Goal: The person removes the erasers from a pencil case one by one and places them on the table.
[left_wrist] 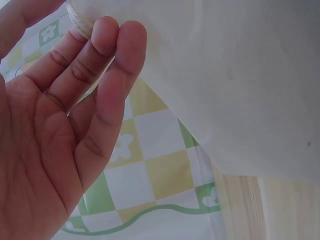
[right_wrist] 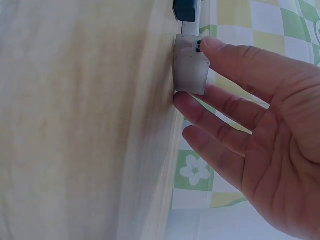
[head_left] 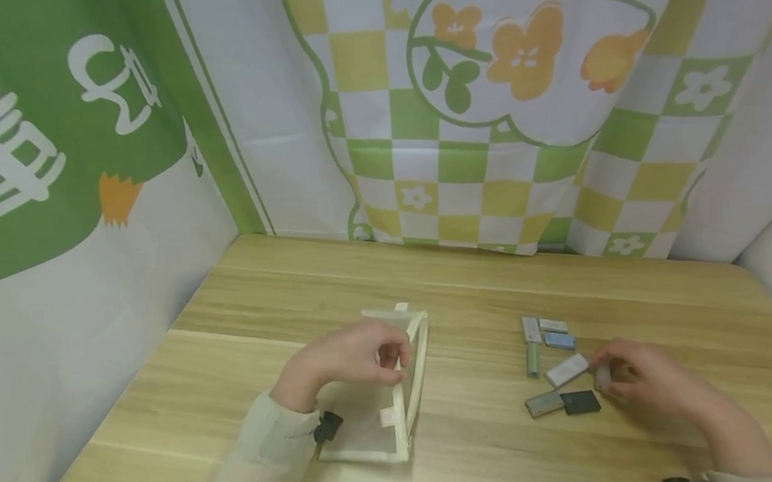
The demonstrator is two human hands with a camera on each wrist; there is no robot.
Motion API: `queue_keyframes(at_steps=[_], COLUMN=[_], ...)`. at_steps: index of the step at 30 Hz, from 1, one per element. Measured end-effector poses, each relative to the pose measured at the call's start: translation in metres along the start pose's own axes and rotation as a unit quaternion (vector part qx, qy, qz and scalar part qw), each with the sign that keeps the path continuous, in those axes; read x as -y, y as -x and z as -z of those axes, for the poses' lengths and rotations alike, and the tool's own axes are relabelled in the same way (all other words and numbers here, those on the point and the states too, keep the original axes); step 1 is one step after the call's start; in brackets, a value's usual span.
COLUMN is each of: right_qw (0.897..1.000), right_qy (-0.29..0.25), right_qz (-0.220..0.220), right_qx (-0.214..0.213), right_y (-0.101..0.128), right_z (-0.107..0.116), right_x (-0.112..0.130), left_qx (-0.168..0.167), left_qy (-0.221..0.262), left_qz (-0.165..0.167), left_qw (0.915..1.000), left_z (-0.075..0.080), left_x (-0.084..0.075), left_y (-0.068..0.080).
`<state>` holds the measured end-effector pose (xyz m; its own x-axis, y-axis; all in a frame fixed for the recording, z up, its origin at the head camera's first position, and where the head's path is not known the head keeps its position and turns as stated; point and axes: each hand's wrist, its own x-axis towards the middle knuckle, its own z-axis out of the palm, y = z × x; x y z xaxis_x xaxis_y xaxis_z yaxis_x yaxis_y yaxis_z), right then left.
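backdrop left: green cloth (head_left: 45, 147) with large white characters, cut off at the frame edge, not readable.
left hand: left hand (head_left: 350, 357) pinches the top rim of the mesh pouch (head_left: 398, 391), fingers and thumb together on the edge; left wrist view shows fingertips (left_wrist: 112, 37) on the stitched rim.
mesh pouch: cream, stands open on the wood surface (head_left: 472, 295), left of centre; small pale tag (head_left: 388, 416) on its side, any writing too small to read.
backdrop centre: checkered green-yellow cloth (head_left: 491, 187) with orange flowers, no text.
small items: cluster of flat blocks (head_left: 552, 368) right of the pouch, well apart from it; grey, blue, white and one black piece (head_left: 581, 403). No readable labels.
right hand: right hand (head_left: 642, 376) pinches a small grey block (head_left: 602, 377) between thumb and fingers at the right edge of the cluster; block sits on the surface. Right wrist view shows dark marks (right_wrist: 198, 46) on its face, blurred, unreadable.
hidden: pouch interior not visible; block mostly covered by fingers in head view.
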<state>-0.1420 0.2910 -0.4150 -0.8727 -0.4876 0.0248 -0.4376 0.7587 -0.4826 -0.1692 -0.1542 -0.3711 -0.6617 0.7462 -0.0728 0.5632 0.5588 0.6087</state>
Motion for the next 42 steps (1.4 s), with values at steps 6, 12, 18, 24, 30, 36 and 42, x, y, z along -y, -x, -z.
queue_keyframes(at_steps=[6,12,18,24,30,36,42], right_qw=[1.000,1.000,1.000,1.000,1.000,0.999,0.997], right_qy=[-0.001,0.009,0.013,0.008,0.006,0.012,0.016], right_qz=[-0.005,0.009,0.018,0.015,0.027,0.032,0.048], right_qx=[0.006,-0.002,-0.005,0.016,0.012,0.007,-0.060], right_y=[0.001,-0.001,-0.002,-0.003,0.000,0.002,0.000], right_z=[-0.001,-0.004,-0.004,-0.002,-0.002,-0.003,-0.003], right_x=[0.000,0.000,0.003,0.006,0.003,0.002,0.010], left_qx=[0.010,0.023,0.033,0.037,0.040,0.040,0.029], left_qy=[-0.013,-0.006,-0.010,-0.013,-0.014,-0.033,-0.035], left_qz=[-0.001,0.012,0.034,0.038,0.050,0.030,0.033], left_qw=[0.9999,0.9996,0.9988,0.9985,0.9978,0.9982,0.9985], left_z=[-0.008,-0.014,-0.022,-0.026,-0.027,-0.028,-0.022], left_x=[-0.001,-0.002,-0.003,-0.003,-0.002,0.003,0.005], left_y=[-0.003,-0.003,-0.002,-0.002,-0.004,-0.006,0.007])
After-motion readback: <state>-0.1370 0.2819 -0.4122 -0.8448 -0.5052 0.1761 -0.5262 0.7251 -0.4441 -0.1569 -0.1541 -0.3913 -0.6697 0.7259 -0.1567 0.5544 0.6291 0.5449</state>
